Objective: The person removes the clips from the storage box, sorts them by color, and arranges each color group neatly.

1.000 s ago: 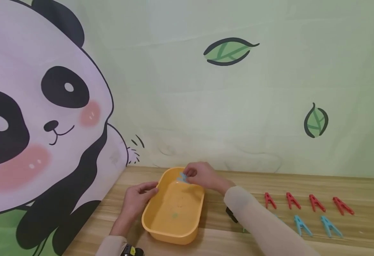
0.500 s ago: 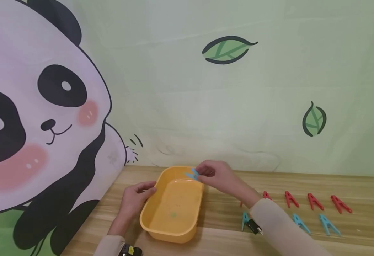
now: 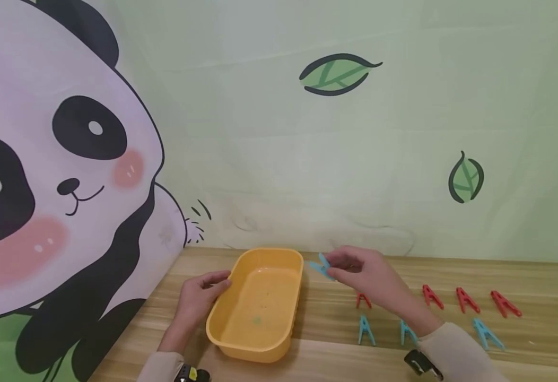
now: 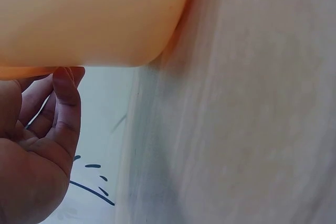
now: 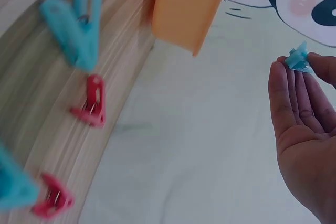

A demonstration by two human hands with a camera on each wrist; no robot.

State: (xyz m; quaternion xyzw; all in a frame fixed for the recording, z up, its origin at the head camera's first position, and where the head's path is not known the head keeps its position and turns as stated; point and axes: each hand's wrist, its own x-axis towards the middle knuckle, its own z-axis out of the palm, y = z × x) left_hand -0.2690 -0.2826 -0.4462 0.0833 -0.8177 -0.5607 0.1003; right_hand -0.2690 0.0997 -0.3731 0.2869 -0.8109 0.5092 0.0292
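My left hand [image 3: 198,297] pinches the left rim of a yellow plastic basin [image 3: 247,347], which stands on the table. In the left wrist view, the thumb and fingertips of the left hand [image 4: 47,124] meet at the edge of the basin [image 4: 94,19]. To the right of the basin and above the tabletop, my right hand [image 3: 369,273] pinches a light blue clothespin [image 3: 322,266] between thumb and fingers, its legs pointing left. From the right wrist, the clothespin [image 5: 298,59] shows at the fingertips of the right hand [image 5: 304,124].
Red clothespins [image 3: 467,300] lie in a row on the wooden table [image 3: 336,345], with blue clothespins [image 3: 488,334] in a row nearer me. My right forearm covers part of both rows. A wall cloth with a panda [image 3: 93,175] hangs behind.
My right hand has moved right with the blue clothespin, from inside the basin's far end to beyond its right rim. My left hand has kept its grip on the basin.
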